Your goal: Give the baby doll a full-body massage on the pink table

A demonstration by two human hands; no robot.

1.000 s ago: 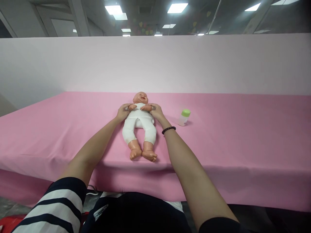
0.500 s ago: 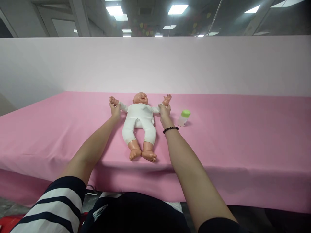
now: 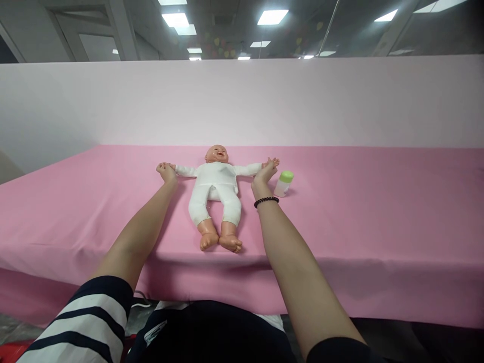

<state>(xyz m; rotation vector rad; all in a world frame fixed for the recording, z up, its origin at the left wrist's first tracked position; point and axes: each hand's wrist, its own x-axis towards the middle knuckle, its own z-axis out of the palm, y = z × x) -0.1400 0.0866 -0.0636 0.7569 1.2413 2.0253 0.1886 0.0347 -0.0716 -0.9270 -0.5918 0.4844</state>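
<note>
A baby doll [image 3: 217, 175] with a white cloth body lies on its back, feet towards me, both arms stretched straight out sideways. My left hand [image 3: 167, 173] is closed round the doll's hand on the left side. On the other side my right hand [image 3: 264, 176] grips the doll's other hand and wrist, whose small fingers show past mine. A black bead bracelet circles my right wrist. Just right of that hand stands a small clear bottle [image 3: 283, 185] with a green cap, not touched.
The doll and bottle are on a pink-covered table [image 3: 359, 212], whose front edge runs below the doll's feet. A white partition [image 3: 242, 101] rises behind it, with glass above. Something red [image 3: 15, 351] lies low at the left.
Both my hands have moved outwards, drawing the doll's arms from raised and bent to straight out at its sides. The bottle and the doll's body stay in place.
</note>
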